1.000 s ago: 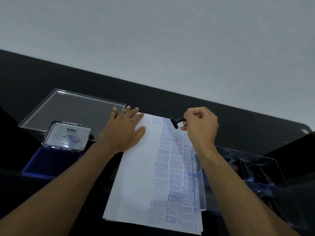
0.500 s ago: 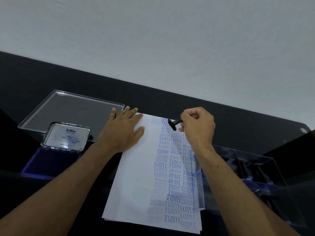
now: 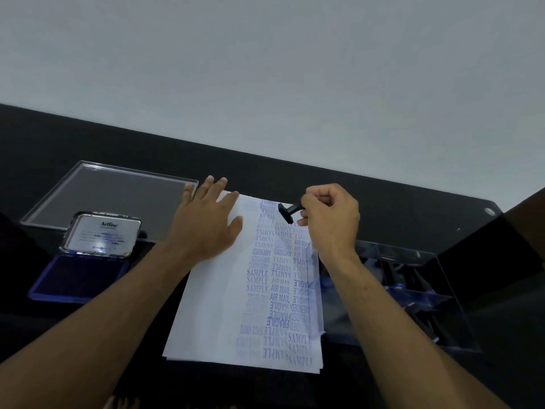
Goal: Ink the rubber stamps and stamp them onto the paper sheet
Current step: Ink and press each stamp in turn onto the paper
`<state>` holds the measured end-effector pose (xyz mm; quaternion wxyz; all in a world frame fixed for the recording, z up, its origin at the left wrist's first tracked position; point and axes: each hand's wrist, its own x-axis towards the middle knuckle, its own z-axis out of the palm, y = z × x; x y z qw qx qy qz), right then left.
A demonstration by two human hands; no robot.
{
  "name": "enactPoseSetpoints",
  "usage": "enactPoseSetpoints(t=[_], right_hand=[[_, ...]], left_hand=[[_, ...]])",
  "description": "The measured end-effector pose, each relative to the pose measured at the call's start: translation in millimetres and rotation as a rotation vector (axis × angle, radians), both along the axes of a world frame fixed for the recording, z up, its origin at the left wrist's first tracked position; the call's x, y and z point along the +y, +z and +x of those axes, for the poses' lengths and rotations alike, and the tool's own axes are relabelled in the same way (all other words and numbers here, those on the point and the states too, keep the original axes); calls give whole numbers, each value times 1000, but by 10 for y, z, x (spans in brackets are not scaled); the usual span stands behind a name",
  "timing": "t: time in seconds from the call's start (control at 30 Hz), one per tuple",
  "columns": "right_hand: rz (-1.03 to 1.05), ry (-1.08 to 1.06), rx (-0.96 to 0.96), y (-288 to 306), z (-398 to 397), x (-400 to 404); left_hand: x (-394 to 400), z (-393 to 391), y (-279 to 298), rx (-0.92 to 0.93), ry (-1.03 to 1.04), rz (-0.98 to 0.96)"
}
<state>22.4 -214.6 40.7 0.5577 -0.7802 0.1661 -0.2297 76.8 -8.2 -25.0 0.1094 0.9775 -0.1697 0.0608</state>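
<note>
Both hands are busy, left hand (image 3: 206,222) flat on the paper sheet (image 3: 218,305), right hand (image 3: 327,216) pinching the rubber stamp (image 3: 287,212); I'd level its face, then press squarely.

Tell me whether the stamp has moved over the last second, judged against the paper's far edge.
Yes. The stamp in the right hand edged left and slightly toward the paper's far edge.

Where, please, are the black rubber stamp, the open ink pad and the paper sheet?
rubber stamp (image 3: 287,213): head view, on its black base.
ink pad (image 3: 85,277): head view, on the dark inked surface.
paper sheet (image 3: 212,305): head view, on its blank left part.
</note>
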Motion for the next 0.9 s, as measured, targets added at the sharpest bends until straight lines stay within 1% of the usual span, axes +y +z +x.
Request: enactPoseSetpoints(t=[0.13, 0.2, 0.3, 0.37, 0.57, 0.67, 0.83, 0.9], right_hand=[[66, -32, -14, 102, -257, -167], [72, -51, -20, 158, -394, -277], [68, -76, -28, 215, -621, -449], [53, -98, -29, 216, -777, -564], [-15, -154, -1, 80, -1244, -819], [-132, -140, 3, 16, -1446, -901], [-529, -28, 4, -144, -1610, -968], [-666, 44, 48, -196, -1650, -982]], left_hand=[[-191, -177, 79, -41, 21, -8], [-310, -288, 138, -39, -3, -25], [-533, -521, 246, -47, -81, -81], [-700, -681, 306, -21, -133, -110], [-1097, -1180, 343, -7, -296, -247], [-1218, -1376, 289, -13, -365, -305], [-1318, -1538, 211, -36, -412, -299], [-1320, -1560, 168, -26, -420, -283]])
